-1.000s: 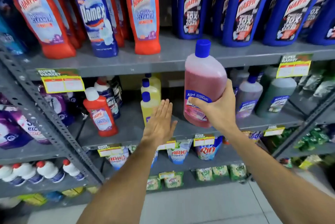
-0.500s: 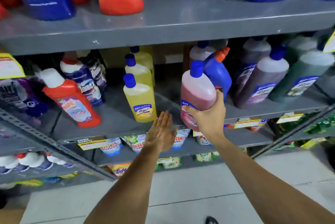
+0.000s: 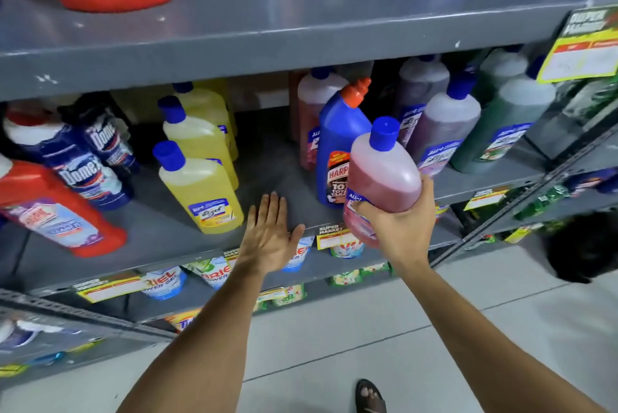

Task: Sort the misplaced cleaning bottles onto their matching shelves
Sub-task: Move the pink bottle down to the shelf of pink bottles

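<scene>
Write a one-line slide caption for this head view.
Right hand holds a pink bottle tilted at the middle shelf edge; left hand hovers open beside yellow bottles.

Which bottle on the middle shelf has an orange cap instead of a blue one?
The blue Harpic bottle, standing just behind the pink bottle held in the right hand; the round-shouldered bottles around it wear blue caps.

Three yellow plastic bottles with blue caps (image 3: 200, 192) are standing in a row on the grey metal middle shelf (image 3: 274, 165). Two pink blue-capped bottles are showing: one held (image 3: 381, 178), one at the back (image 3: 312, 111). One blue bottle with an orange nozzle cap (image 3: 337, 145) is standing between them. Two dark blue Domex bottles (image 3: 83, 175) and one red bottle with a white cap (image 3: 57, 212) are leaning at left. Two hands are showing.
</scene>
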Demonstrator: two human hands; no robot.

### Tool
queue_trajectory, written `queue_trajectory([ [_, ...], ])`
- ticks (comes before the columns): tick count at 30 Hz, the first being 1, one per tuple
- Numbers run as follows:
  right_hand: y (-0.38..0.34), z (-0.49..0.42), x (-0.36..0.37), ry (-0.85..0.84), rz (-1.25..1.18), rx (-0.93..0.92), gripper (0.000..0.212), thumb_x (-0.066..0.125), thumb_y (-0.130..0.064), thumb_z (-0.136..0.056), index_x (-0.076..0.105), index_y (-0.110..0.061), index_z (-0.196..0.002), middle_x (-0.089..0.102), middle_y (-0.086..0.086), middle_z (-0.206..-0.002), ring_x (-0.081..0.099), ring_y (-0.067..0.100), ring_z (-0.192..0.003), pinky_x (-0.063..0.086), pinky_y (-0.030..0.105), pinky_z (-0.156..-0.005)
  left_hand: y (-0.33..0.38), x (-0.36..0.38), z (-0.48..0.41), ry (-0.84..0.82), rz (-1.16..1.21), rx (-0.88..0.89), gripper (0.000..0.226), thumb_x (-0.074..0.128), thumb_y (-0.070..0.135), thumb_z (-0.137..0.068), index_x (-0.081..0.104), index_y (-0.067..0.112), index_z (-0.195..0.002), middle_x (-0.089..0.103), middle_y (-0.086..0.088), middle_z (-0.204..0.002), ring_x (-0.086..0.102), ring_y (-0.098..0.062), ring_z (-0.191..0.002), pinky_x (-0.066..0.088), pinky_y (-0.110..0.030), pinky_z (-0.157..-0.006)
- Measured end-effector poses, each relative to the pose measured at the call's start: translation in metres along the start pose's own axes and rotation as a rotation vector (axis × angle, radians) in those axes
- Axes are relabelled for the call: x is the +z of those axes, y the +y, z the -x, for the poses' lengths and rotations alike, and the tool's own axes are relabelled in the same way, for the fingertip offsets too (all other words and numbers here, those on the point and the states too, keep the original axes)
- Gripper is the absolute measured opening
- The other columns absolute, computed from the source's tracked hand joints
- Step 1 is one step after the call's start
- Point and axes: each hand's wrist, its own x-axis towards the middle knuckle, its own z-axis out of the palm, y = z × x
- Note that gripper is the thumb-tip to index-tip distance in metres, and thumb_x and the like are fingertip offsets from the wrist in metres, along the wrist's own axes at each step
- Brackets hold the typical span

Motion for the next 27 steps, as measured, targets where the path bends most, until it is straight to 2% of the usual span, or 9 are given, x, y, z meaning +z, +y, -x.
queue_trajectory([
  [2, 0.000, -0.009, -0.008, 0.041, -0.009, 0.010, 0.075, 0.093, -0.008, -0.058, 0.053, -0.018, -0.120, 0.064, -0.015, -0.104, 0.061, -0.014, -0.082, 0.048, 0.006, -0.067, 0.001, -0.002, -0.001, -0.016, -0.009, -0.003, 0.092, -0.002, 0.062, -0.085, 0.012, 0.002, -0.152, 0.008, -0.019, -0.162, 0.006, -0.033, -0.150, 0.006, -0.051, -0.120],
  [4, 0.001, -0.019, -0.012, 0.080, -0.014, 0.017, 0.076, 0.093, -0.010, -0.058, 0.053, -0.019, -0.121, 0.066, -0.008, -0.108, 0.064, -0.005, -0.089, 0.054, 0.016, -0.075, 0.002, -0.004, -0.002, -0.026, -0.009, -0.008, 0.092, -0.001, 0.063, -0.084, 0.011, 0.002, -0.153, 0.008, -0.018, -0.162, 0.006, -0.032, -0.150, 0.004, -0.051, -0.119],
  [6, 0.003, -0.028, -0.014, 0.114, -0.013, 0.007, 0.077, 0.093, -0.013, -0.058, 0.052, -0.019, -0.123, 0.066, -0.008, -0.109, 0.066, 0.007, -0.093, 0.055, 0.025, -0.080, 0.000, -0.002, -0.002, -0.004, -0.003, 0.003, 0.091, 0.004, 0.063, -0.086, 0.017, 0.001, -0.151, 0.014, -0.020, -0.161, 0.012, -0.034, -0.149, 0.009, -0.054, -0.119],
  [8, 0.004, -0.038, -0.012, 0.136, -0.010, -0.001, 0.077, 0.092, -0.015, -0.059, 0.052, -0.018, -0.125, 0.065, -0.009, -0.109, 0.065, 0.011, -0.093, 0.053, 0.026, -0.080, -0.002, 0.000, -0.002, 0.003, 0.012, 0.011, 0.090, 0.008, 0.064, -0.086, 0.021, 0.001, -0.151, 0.018, -0.019, -0.160, 0.014, -0.035, -0.148, 0.013, -0.055, -0.118],
  [14, 0.015, -0.062, 0.004, 0.140, -0.017, -0.019, 0.076, 0.090, -0.019, -0.066, 0.047, -0.015, -0.129, 0.062, -0.001, -0.116, 0.063, 0.022, -0.100, 0.054, 0.036, -0.088, -0.005, 0.002, -0.005, -0.014, 0.020, 0.003, 0.094, 0.001, 0.068, -0.083, 0.010, 0.006, -0.154, 0.004, -0.014, -0.163, 0.001, -0.029, -0.151, 0.002, -0.050, -0.120],
  [16, 0.018, -0.069, 0.009, 0.137, -0.035, -0.031, 0.076, 0.090, -0.019, -0.069, 0.045, -0.016, -0.130, 0.062, -0.001, -0.116, 0.063, 0.020, -0.100, 0.054, 0.028, -0.087, -0.005, 0.003, -0.004, -0.007, 0.024, -0.001, 0.095, -0.001, 0.069, -0.082, 0.007, 0.008, -0.154, 0.001, -0.012, -0.163, -0.001, -0.027, -0.151, 0.000, -0.048, -0.120],
  [20, 0.019, -0.078, 0.020, 0.088, -0.078, -0.051, 0.070, 0.087, -0.017, -0.076, 0.041, -0.020, -0.128, 0.062, 0.002, -0.120, 0.064, 0.018, -0.102, 0.047, 0.002, -0.076, -0.005, 0.003, -0.004, -0.014, 0.016, -0.005, 0.095, -0.004, 0.070, -0.081, 0.004, 0.010, -0.154, -0.002, -0.009, -0.164, -0.005, -0.023, -0.151, -0.002, -0.045, -0.120],
  [23, 0.023, -0.078, 0.024, 0.052, -0.087, -0.085, 0.066, 0.082, -0.016, -0.082, 0.036, -0.025, -0.127, 0.058, 0.004, -0.126, 0.062, 0.019, -0.109, 0.046, 0.003, -0.081, -0.006, 0.003, -0.004, -0.024, 0.015, -0.004, 0.103, -0.012, 0.077, -0.077, 0.002, 0.010, -0.154, -0.003, -0.010, -0.164, -0.006, -0.023, -0.150, -0.004, -0.044, -0.119],
  [27, 0.030, -0.077, 0.023, 0.002, -0.061, -0.087, 0.068, 0.077, -0.020, -0.086, 0.034, -0.018, -0.139, 0.055, 0.004, -0.134, 0.059, 0.019, -0.116, 0.045, 0.002, -0.084, -0.006, 0.004, -0.005, -0.019, 0.013, -0.005, 0.112, -0.024, 0.079, -0.070, 0.002, 0.010, -0.154, -0.003, -0.010, -0.164, -0.006, -0.023, -0.150, -0.004, -0.043, -0.119],
])
